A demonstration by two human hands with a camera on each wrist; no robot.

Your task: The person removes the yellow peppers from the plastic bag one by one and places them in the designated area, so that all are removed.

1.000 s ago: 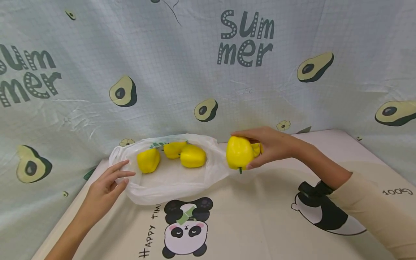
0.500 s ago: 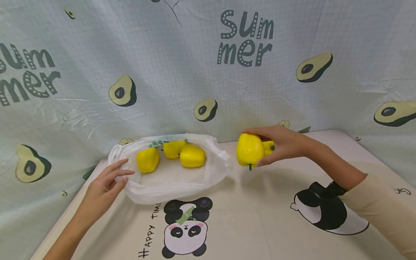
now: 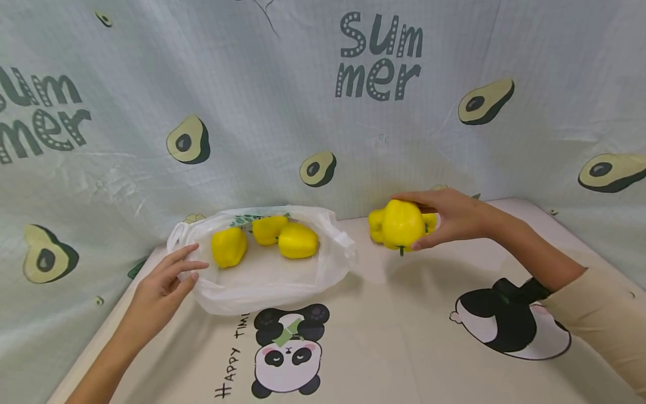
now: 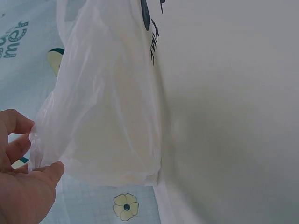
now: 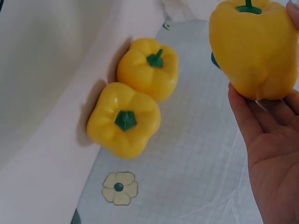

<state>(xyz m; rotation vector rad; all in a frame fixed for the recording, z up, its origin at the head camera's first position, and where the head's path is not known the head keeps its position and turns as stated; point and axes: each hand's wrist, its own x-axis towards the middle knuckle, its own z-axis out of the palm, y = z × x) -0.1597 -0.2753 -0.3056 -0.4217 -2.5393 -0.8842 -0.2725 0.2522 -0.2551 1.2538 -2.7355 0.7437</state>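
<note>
The person's right hand (image 3: 454, 213) is gripping a yellow bell pepper (image 3: 402, 224), the thumb and fingers curving round its sides. The pepper is being held up off the tablecloth (image 3: 373, 336), its green stem pointing toward the near edge. Just behind it, two more peppers are resting on the tablecloth by the avocado-print curtain (image 3: 252, 112); in the right wrist view the nearer-looking pepper (image 5: 124, 120) is touching its neighbour (image 5: 148, 67).

The left hand (image 3: 164, 286) is pinching the left end of a white plastic bag (image 3: 267, 302) between thumb and fingers. The bag is lying on its side, opening toward the head camera, and three yellow bell peppers are sitting inside: the leftmost pepper (image 3: 229, 247) is staying apart, while the rear pepper (image 3: 269, 230) is nestling against the rightmost pepper (image 3: 299, 241). A panda print (image 3: 287, 359) is showing in front of the bag
</note>
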